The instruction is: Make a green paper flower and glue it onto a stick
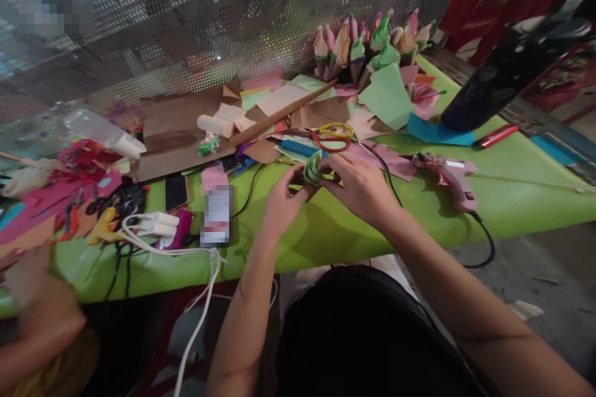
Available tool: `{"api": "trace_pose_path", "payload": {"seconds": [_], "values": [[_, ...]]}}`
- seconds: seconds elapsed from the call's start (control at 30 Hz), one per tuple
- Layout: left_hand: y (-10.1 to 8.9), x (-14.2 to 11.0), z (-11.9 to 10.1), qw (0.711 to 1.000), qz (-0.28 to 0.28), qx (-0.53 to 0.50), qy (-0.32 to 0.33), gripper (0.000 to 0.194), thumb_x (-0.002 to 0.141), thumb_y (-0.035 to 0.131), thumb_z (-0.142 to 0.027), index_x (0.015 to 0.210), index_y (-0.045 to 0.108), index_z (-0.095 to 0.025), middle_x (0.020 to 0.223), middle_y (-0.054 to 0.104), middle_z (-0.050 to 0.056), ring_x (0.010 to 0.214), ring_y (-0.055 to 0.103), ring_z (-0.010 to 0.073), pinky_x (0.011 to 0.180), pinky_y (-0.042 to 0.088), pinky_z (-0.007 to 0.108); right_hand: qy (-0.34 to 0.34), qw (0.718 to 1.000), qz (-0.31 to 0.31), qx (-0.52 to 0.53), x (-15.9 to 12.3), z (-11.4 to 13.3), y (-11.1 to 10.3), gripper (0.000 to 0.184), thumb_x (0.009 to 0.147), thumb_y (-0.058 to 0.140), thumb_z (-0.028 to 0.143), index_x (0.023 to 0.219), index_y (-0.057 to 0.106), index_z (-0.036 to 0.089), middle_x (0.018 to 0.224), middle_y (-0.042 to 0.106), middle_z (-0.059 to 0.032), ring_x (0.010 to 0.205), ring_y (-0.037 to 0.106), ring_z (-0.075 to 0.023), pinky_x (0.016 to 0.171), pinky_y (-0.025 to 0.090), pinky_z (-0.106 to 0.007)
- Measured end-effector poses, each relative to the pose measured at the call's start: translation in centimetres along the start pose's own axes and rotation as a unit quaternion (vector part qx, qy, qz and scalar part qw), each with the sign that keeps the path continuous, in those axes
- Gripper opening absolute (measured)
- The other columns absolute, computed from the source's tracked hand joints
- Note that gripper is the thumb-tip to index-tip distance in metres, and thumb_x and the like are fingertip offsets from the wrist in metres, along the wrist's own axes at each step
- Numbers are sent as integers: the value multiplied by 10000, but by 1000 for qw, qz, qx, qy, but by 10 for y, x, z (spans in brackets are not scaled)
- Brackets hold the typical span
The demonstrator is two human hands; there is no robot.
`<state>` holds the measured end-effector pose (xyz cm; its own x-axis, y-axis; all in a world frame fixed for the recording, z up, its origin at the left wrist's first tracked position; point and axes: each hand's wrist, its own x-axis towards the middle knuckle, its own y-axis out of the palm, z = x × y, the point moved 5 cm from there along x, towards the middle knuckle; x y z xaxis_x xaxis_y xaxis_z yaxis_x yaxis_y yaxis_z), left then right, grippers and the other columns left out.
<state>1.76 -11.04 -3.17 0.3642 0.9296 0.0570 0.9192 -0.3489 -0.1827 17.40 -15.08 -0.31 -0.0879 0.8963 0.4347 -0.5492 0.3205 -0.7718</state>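
Head view, from my remote end: left hand (285,197) and right hand (359,182) both pinch a green paper swirl (312,169), centre of frame. Risk, I'd judge: squeezing hard could crush its layers; slackening either pinch could let them unwind.

The surface (521,208) is covered in bright green. A pink glue gun (459,181) is laid on it, with pink paper (404,167) at its nozzle. Beyond the gun, a blue sheet (433,132) and a slim red object (498,136) are placed; well to its left, a lit phone (216,217) and a dark phone (176,191) are set down.
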Motion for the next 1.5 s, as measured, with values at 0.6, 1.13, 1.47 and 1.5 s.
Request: {"api": "trace_pose_path", "payload": {"seconds": [0.6, 1.13, 1.47, 1.5], "values": [[22, -5, 15, 996, -16, -82, -12, 322, 858, 623, -192, 1179, 618, -212, 1216, 719, 83, 1129, 674, 201, 961, 549, 353, 9, 993, -79, 86, -10, -6, -7, 133, 868, 655, 191, 995, 654, 230, 897, 700, -48, 723, 629, -188, 649, 488, -299], [30, -22, 10, 993, -99, 26, 56, 499, 888, 660, -198, 1366, 514, -215, 1329, 683, 144, 1185, 679, 236, 932, 570, 366, 18, 997, -31, 74, -11, 8, -1, 116, 900, 640, 185, 856, 738, 230, 861, 718, -51, 767, 664, -202, 676, 479, -295], [29, -21, 11, 995, -89, -28, 34, 485, 874, 639, -136, 1336, 529, -234, 1260, 710, 111, 1124, 699, 203, 917, 573, 347, 39, 990, -40, 127, -10, 3, 3, 96, 878, 641, 227, 797, 693, 229, 781, 692, -39, 713, 625, -191, 653, 487, -301], [29, -21, 12, 995, -86, -41, 34, 477, 880, 632, -141, 1336, 528, -235, 1251, 711, 106, 1126, 696, 199, 904, 570, 334, 38, 990, -40, 129, -10, 2, 3, 98, 878, 640, 231, 796, 693, 228, 779, 692, -41, 716, 625, -193, 654, 489, -303]]}}
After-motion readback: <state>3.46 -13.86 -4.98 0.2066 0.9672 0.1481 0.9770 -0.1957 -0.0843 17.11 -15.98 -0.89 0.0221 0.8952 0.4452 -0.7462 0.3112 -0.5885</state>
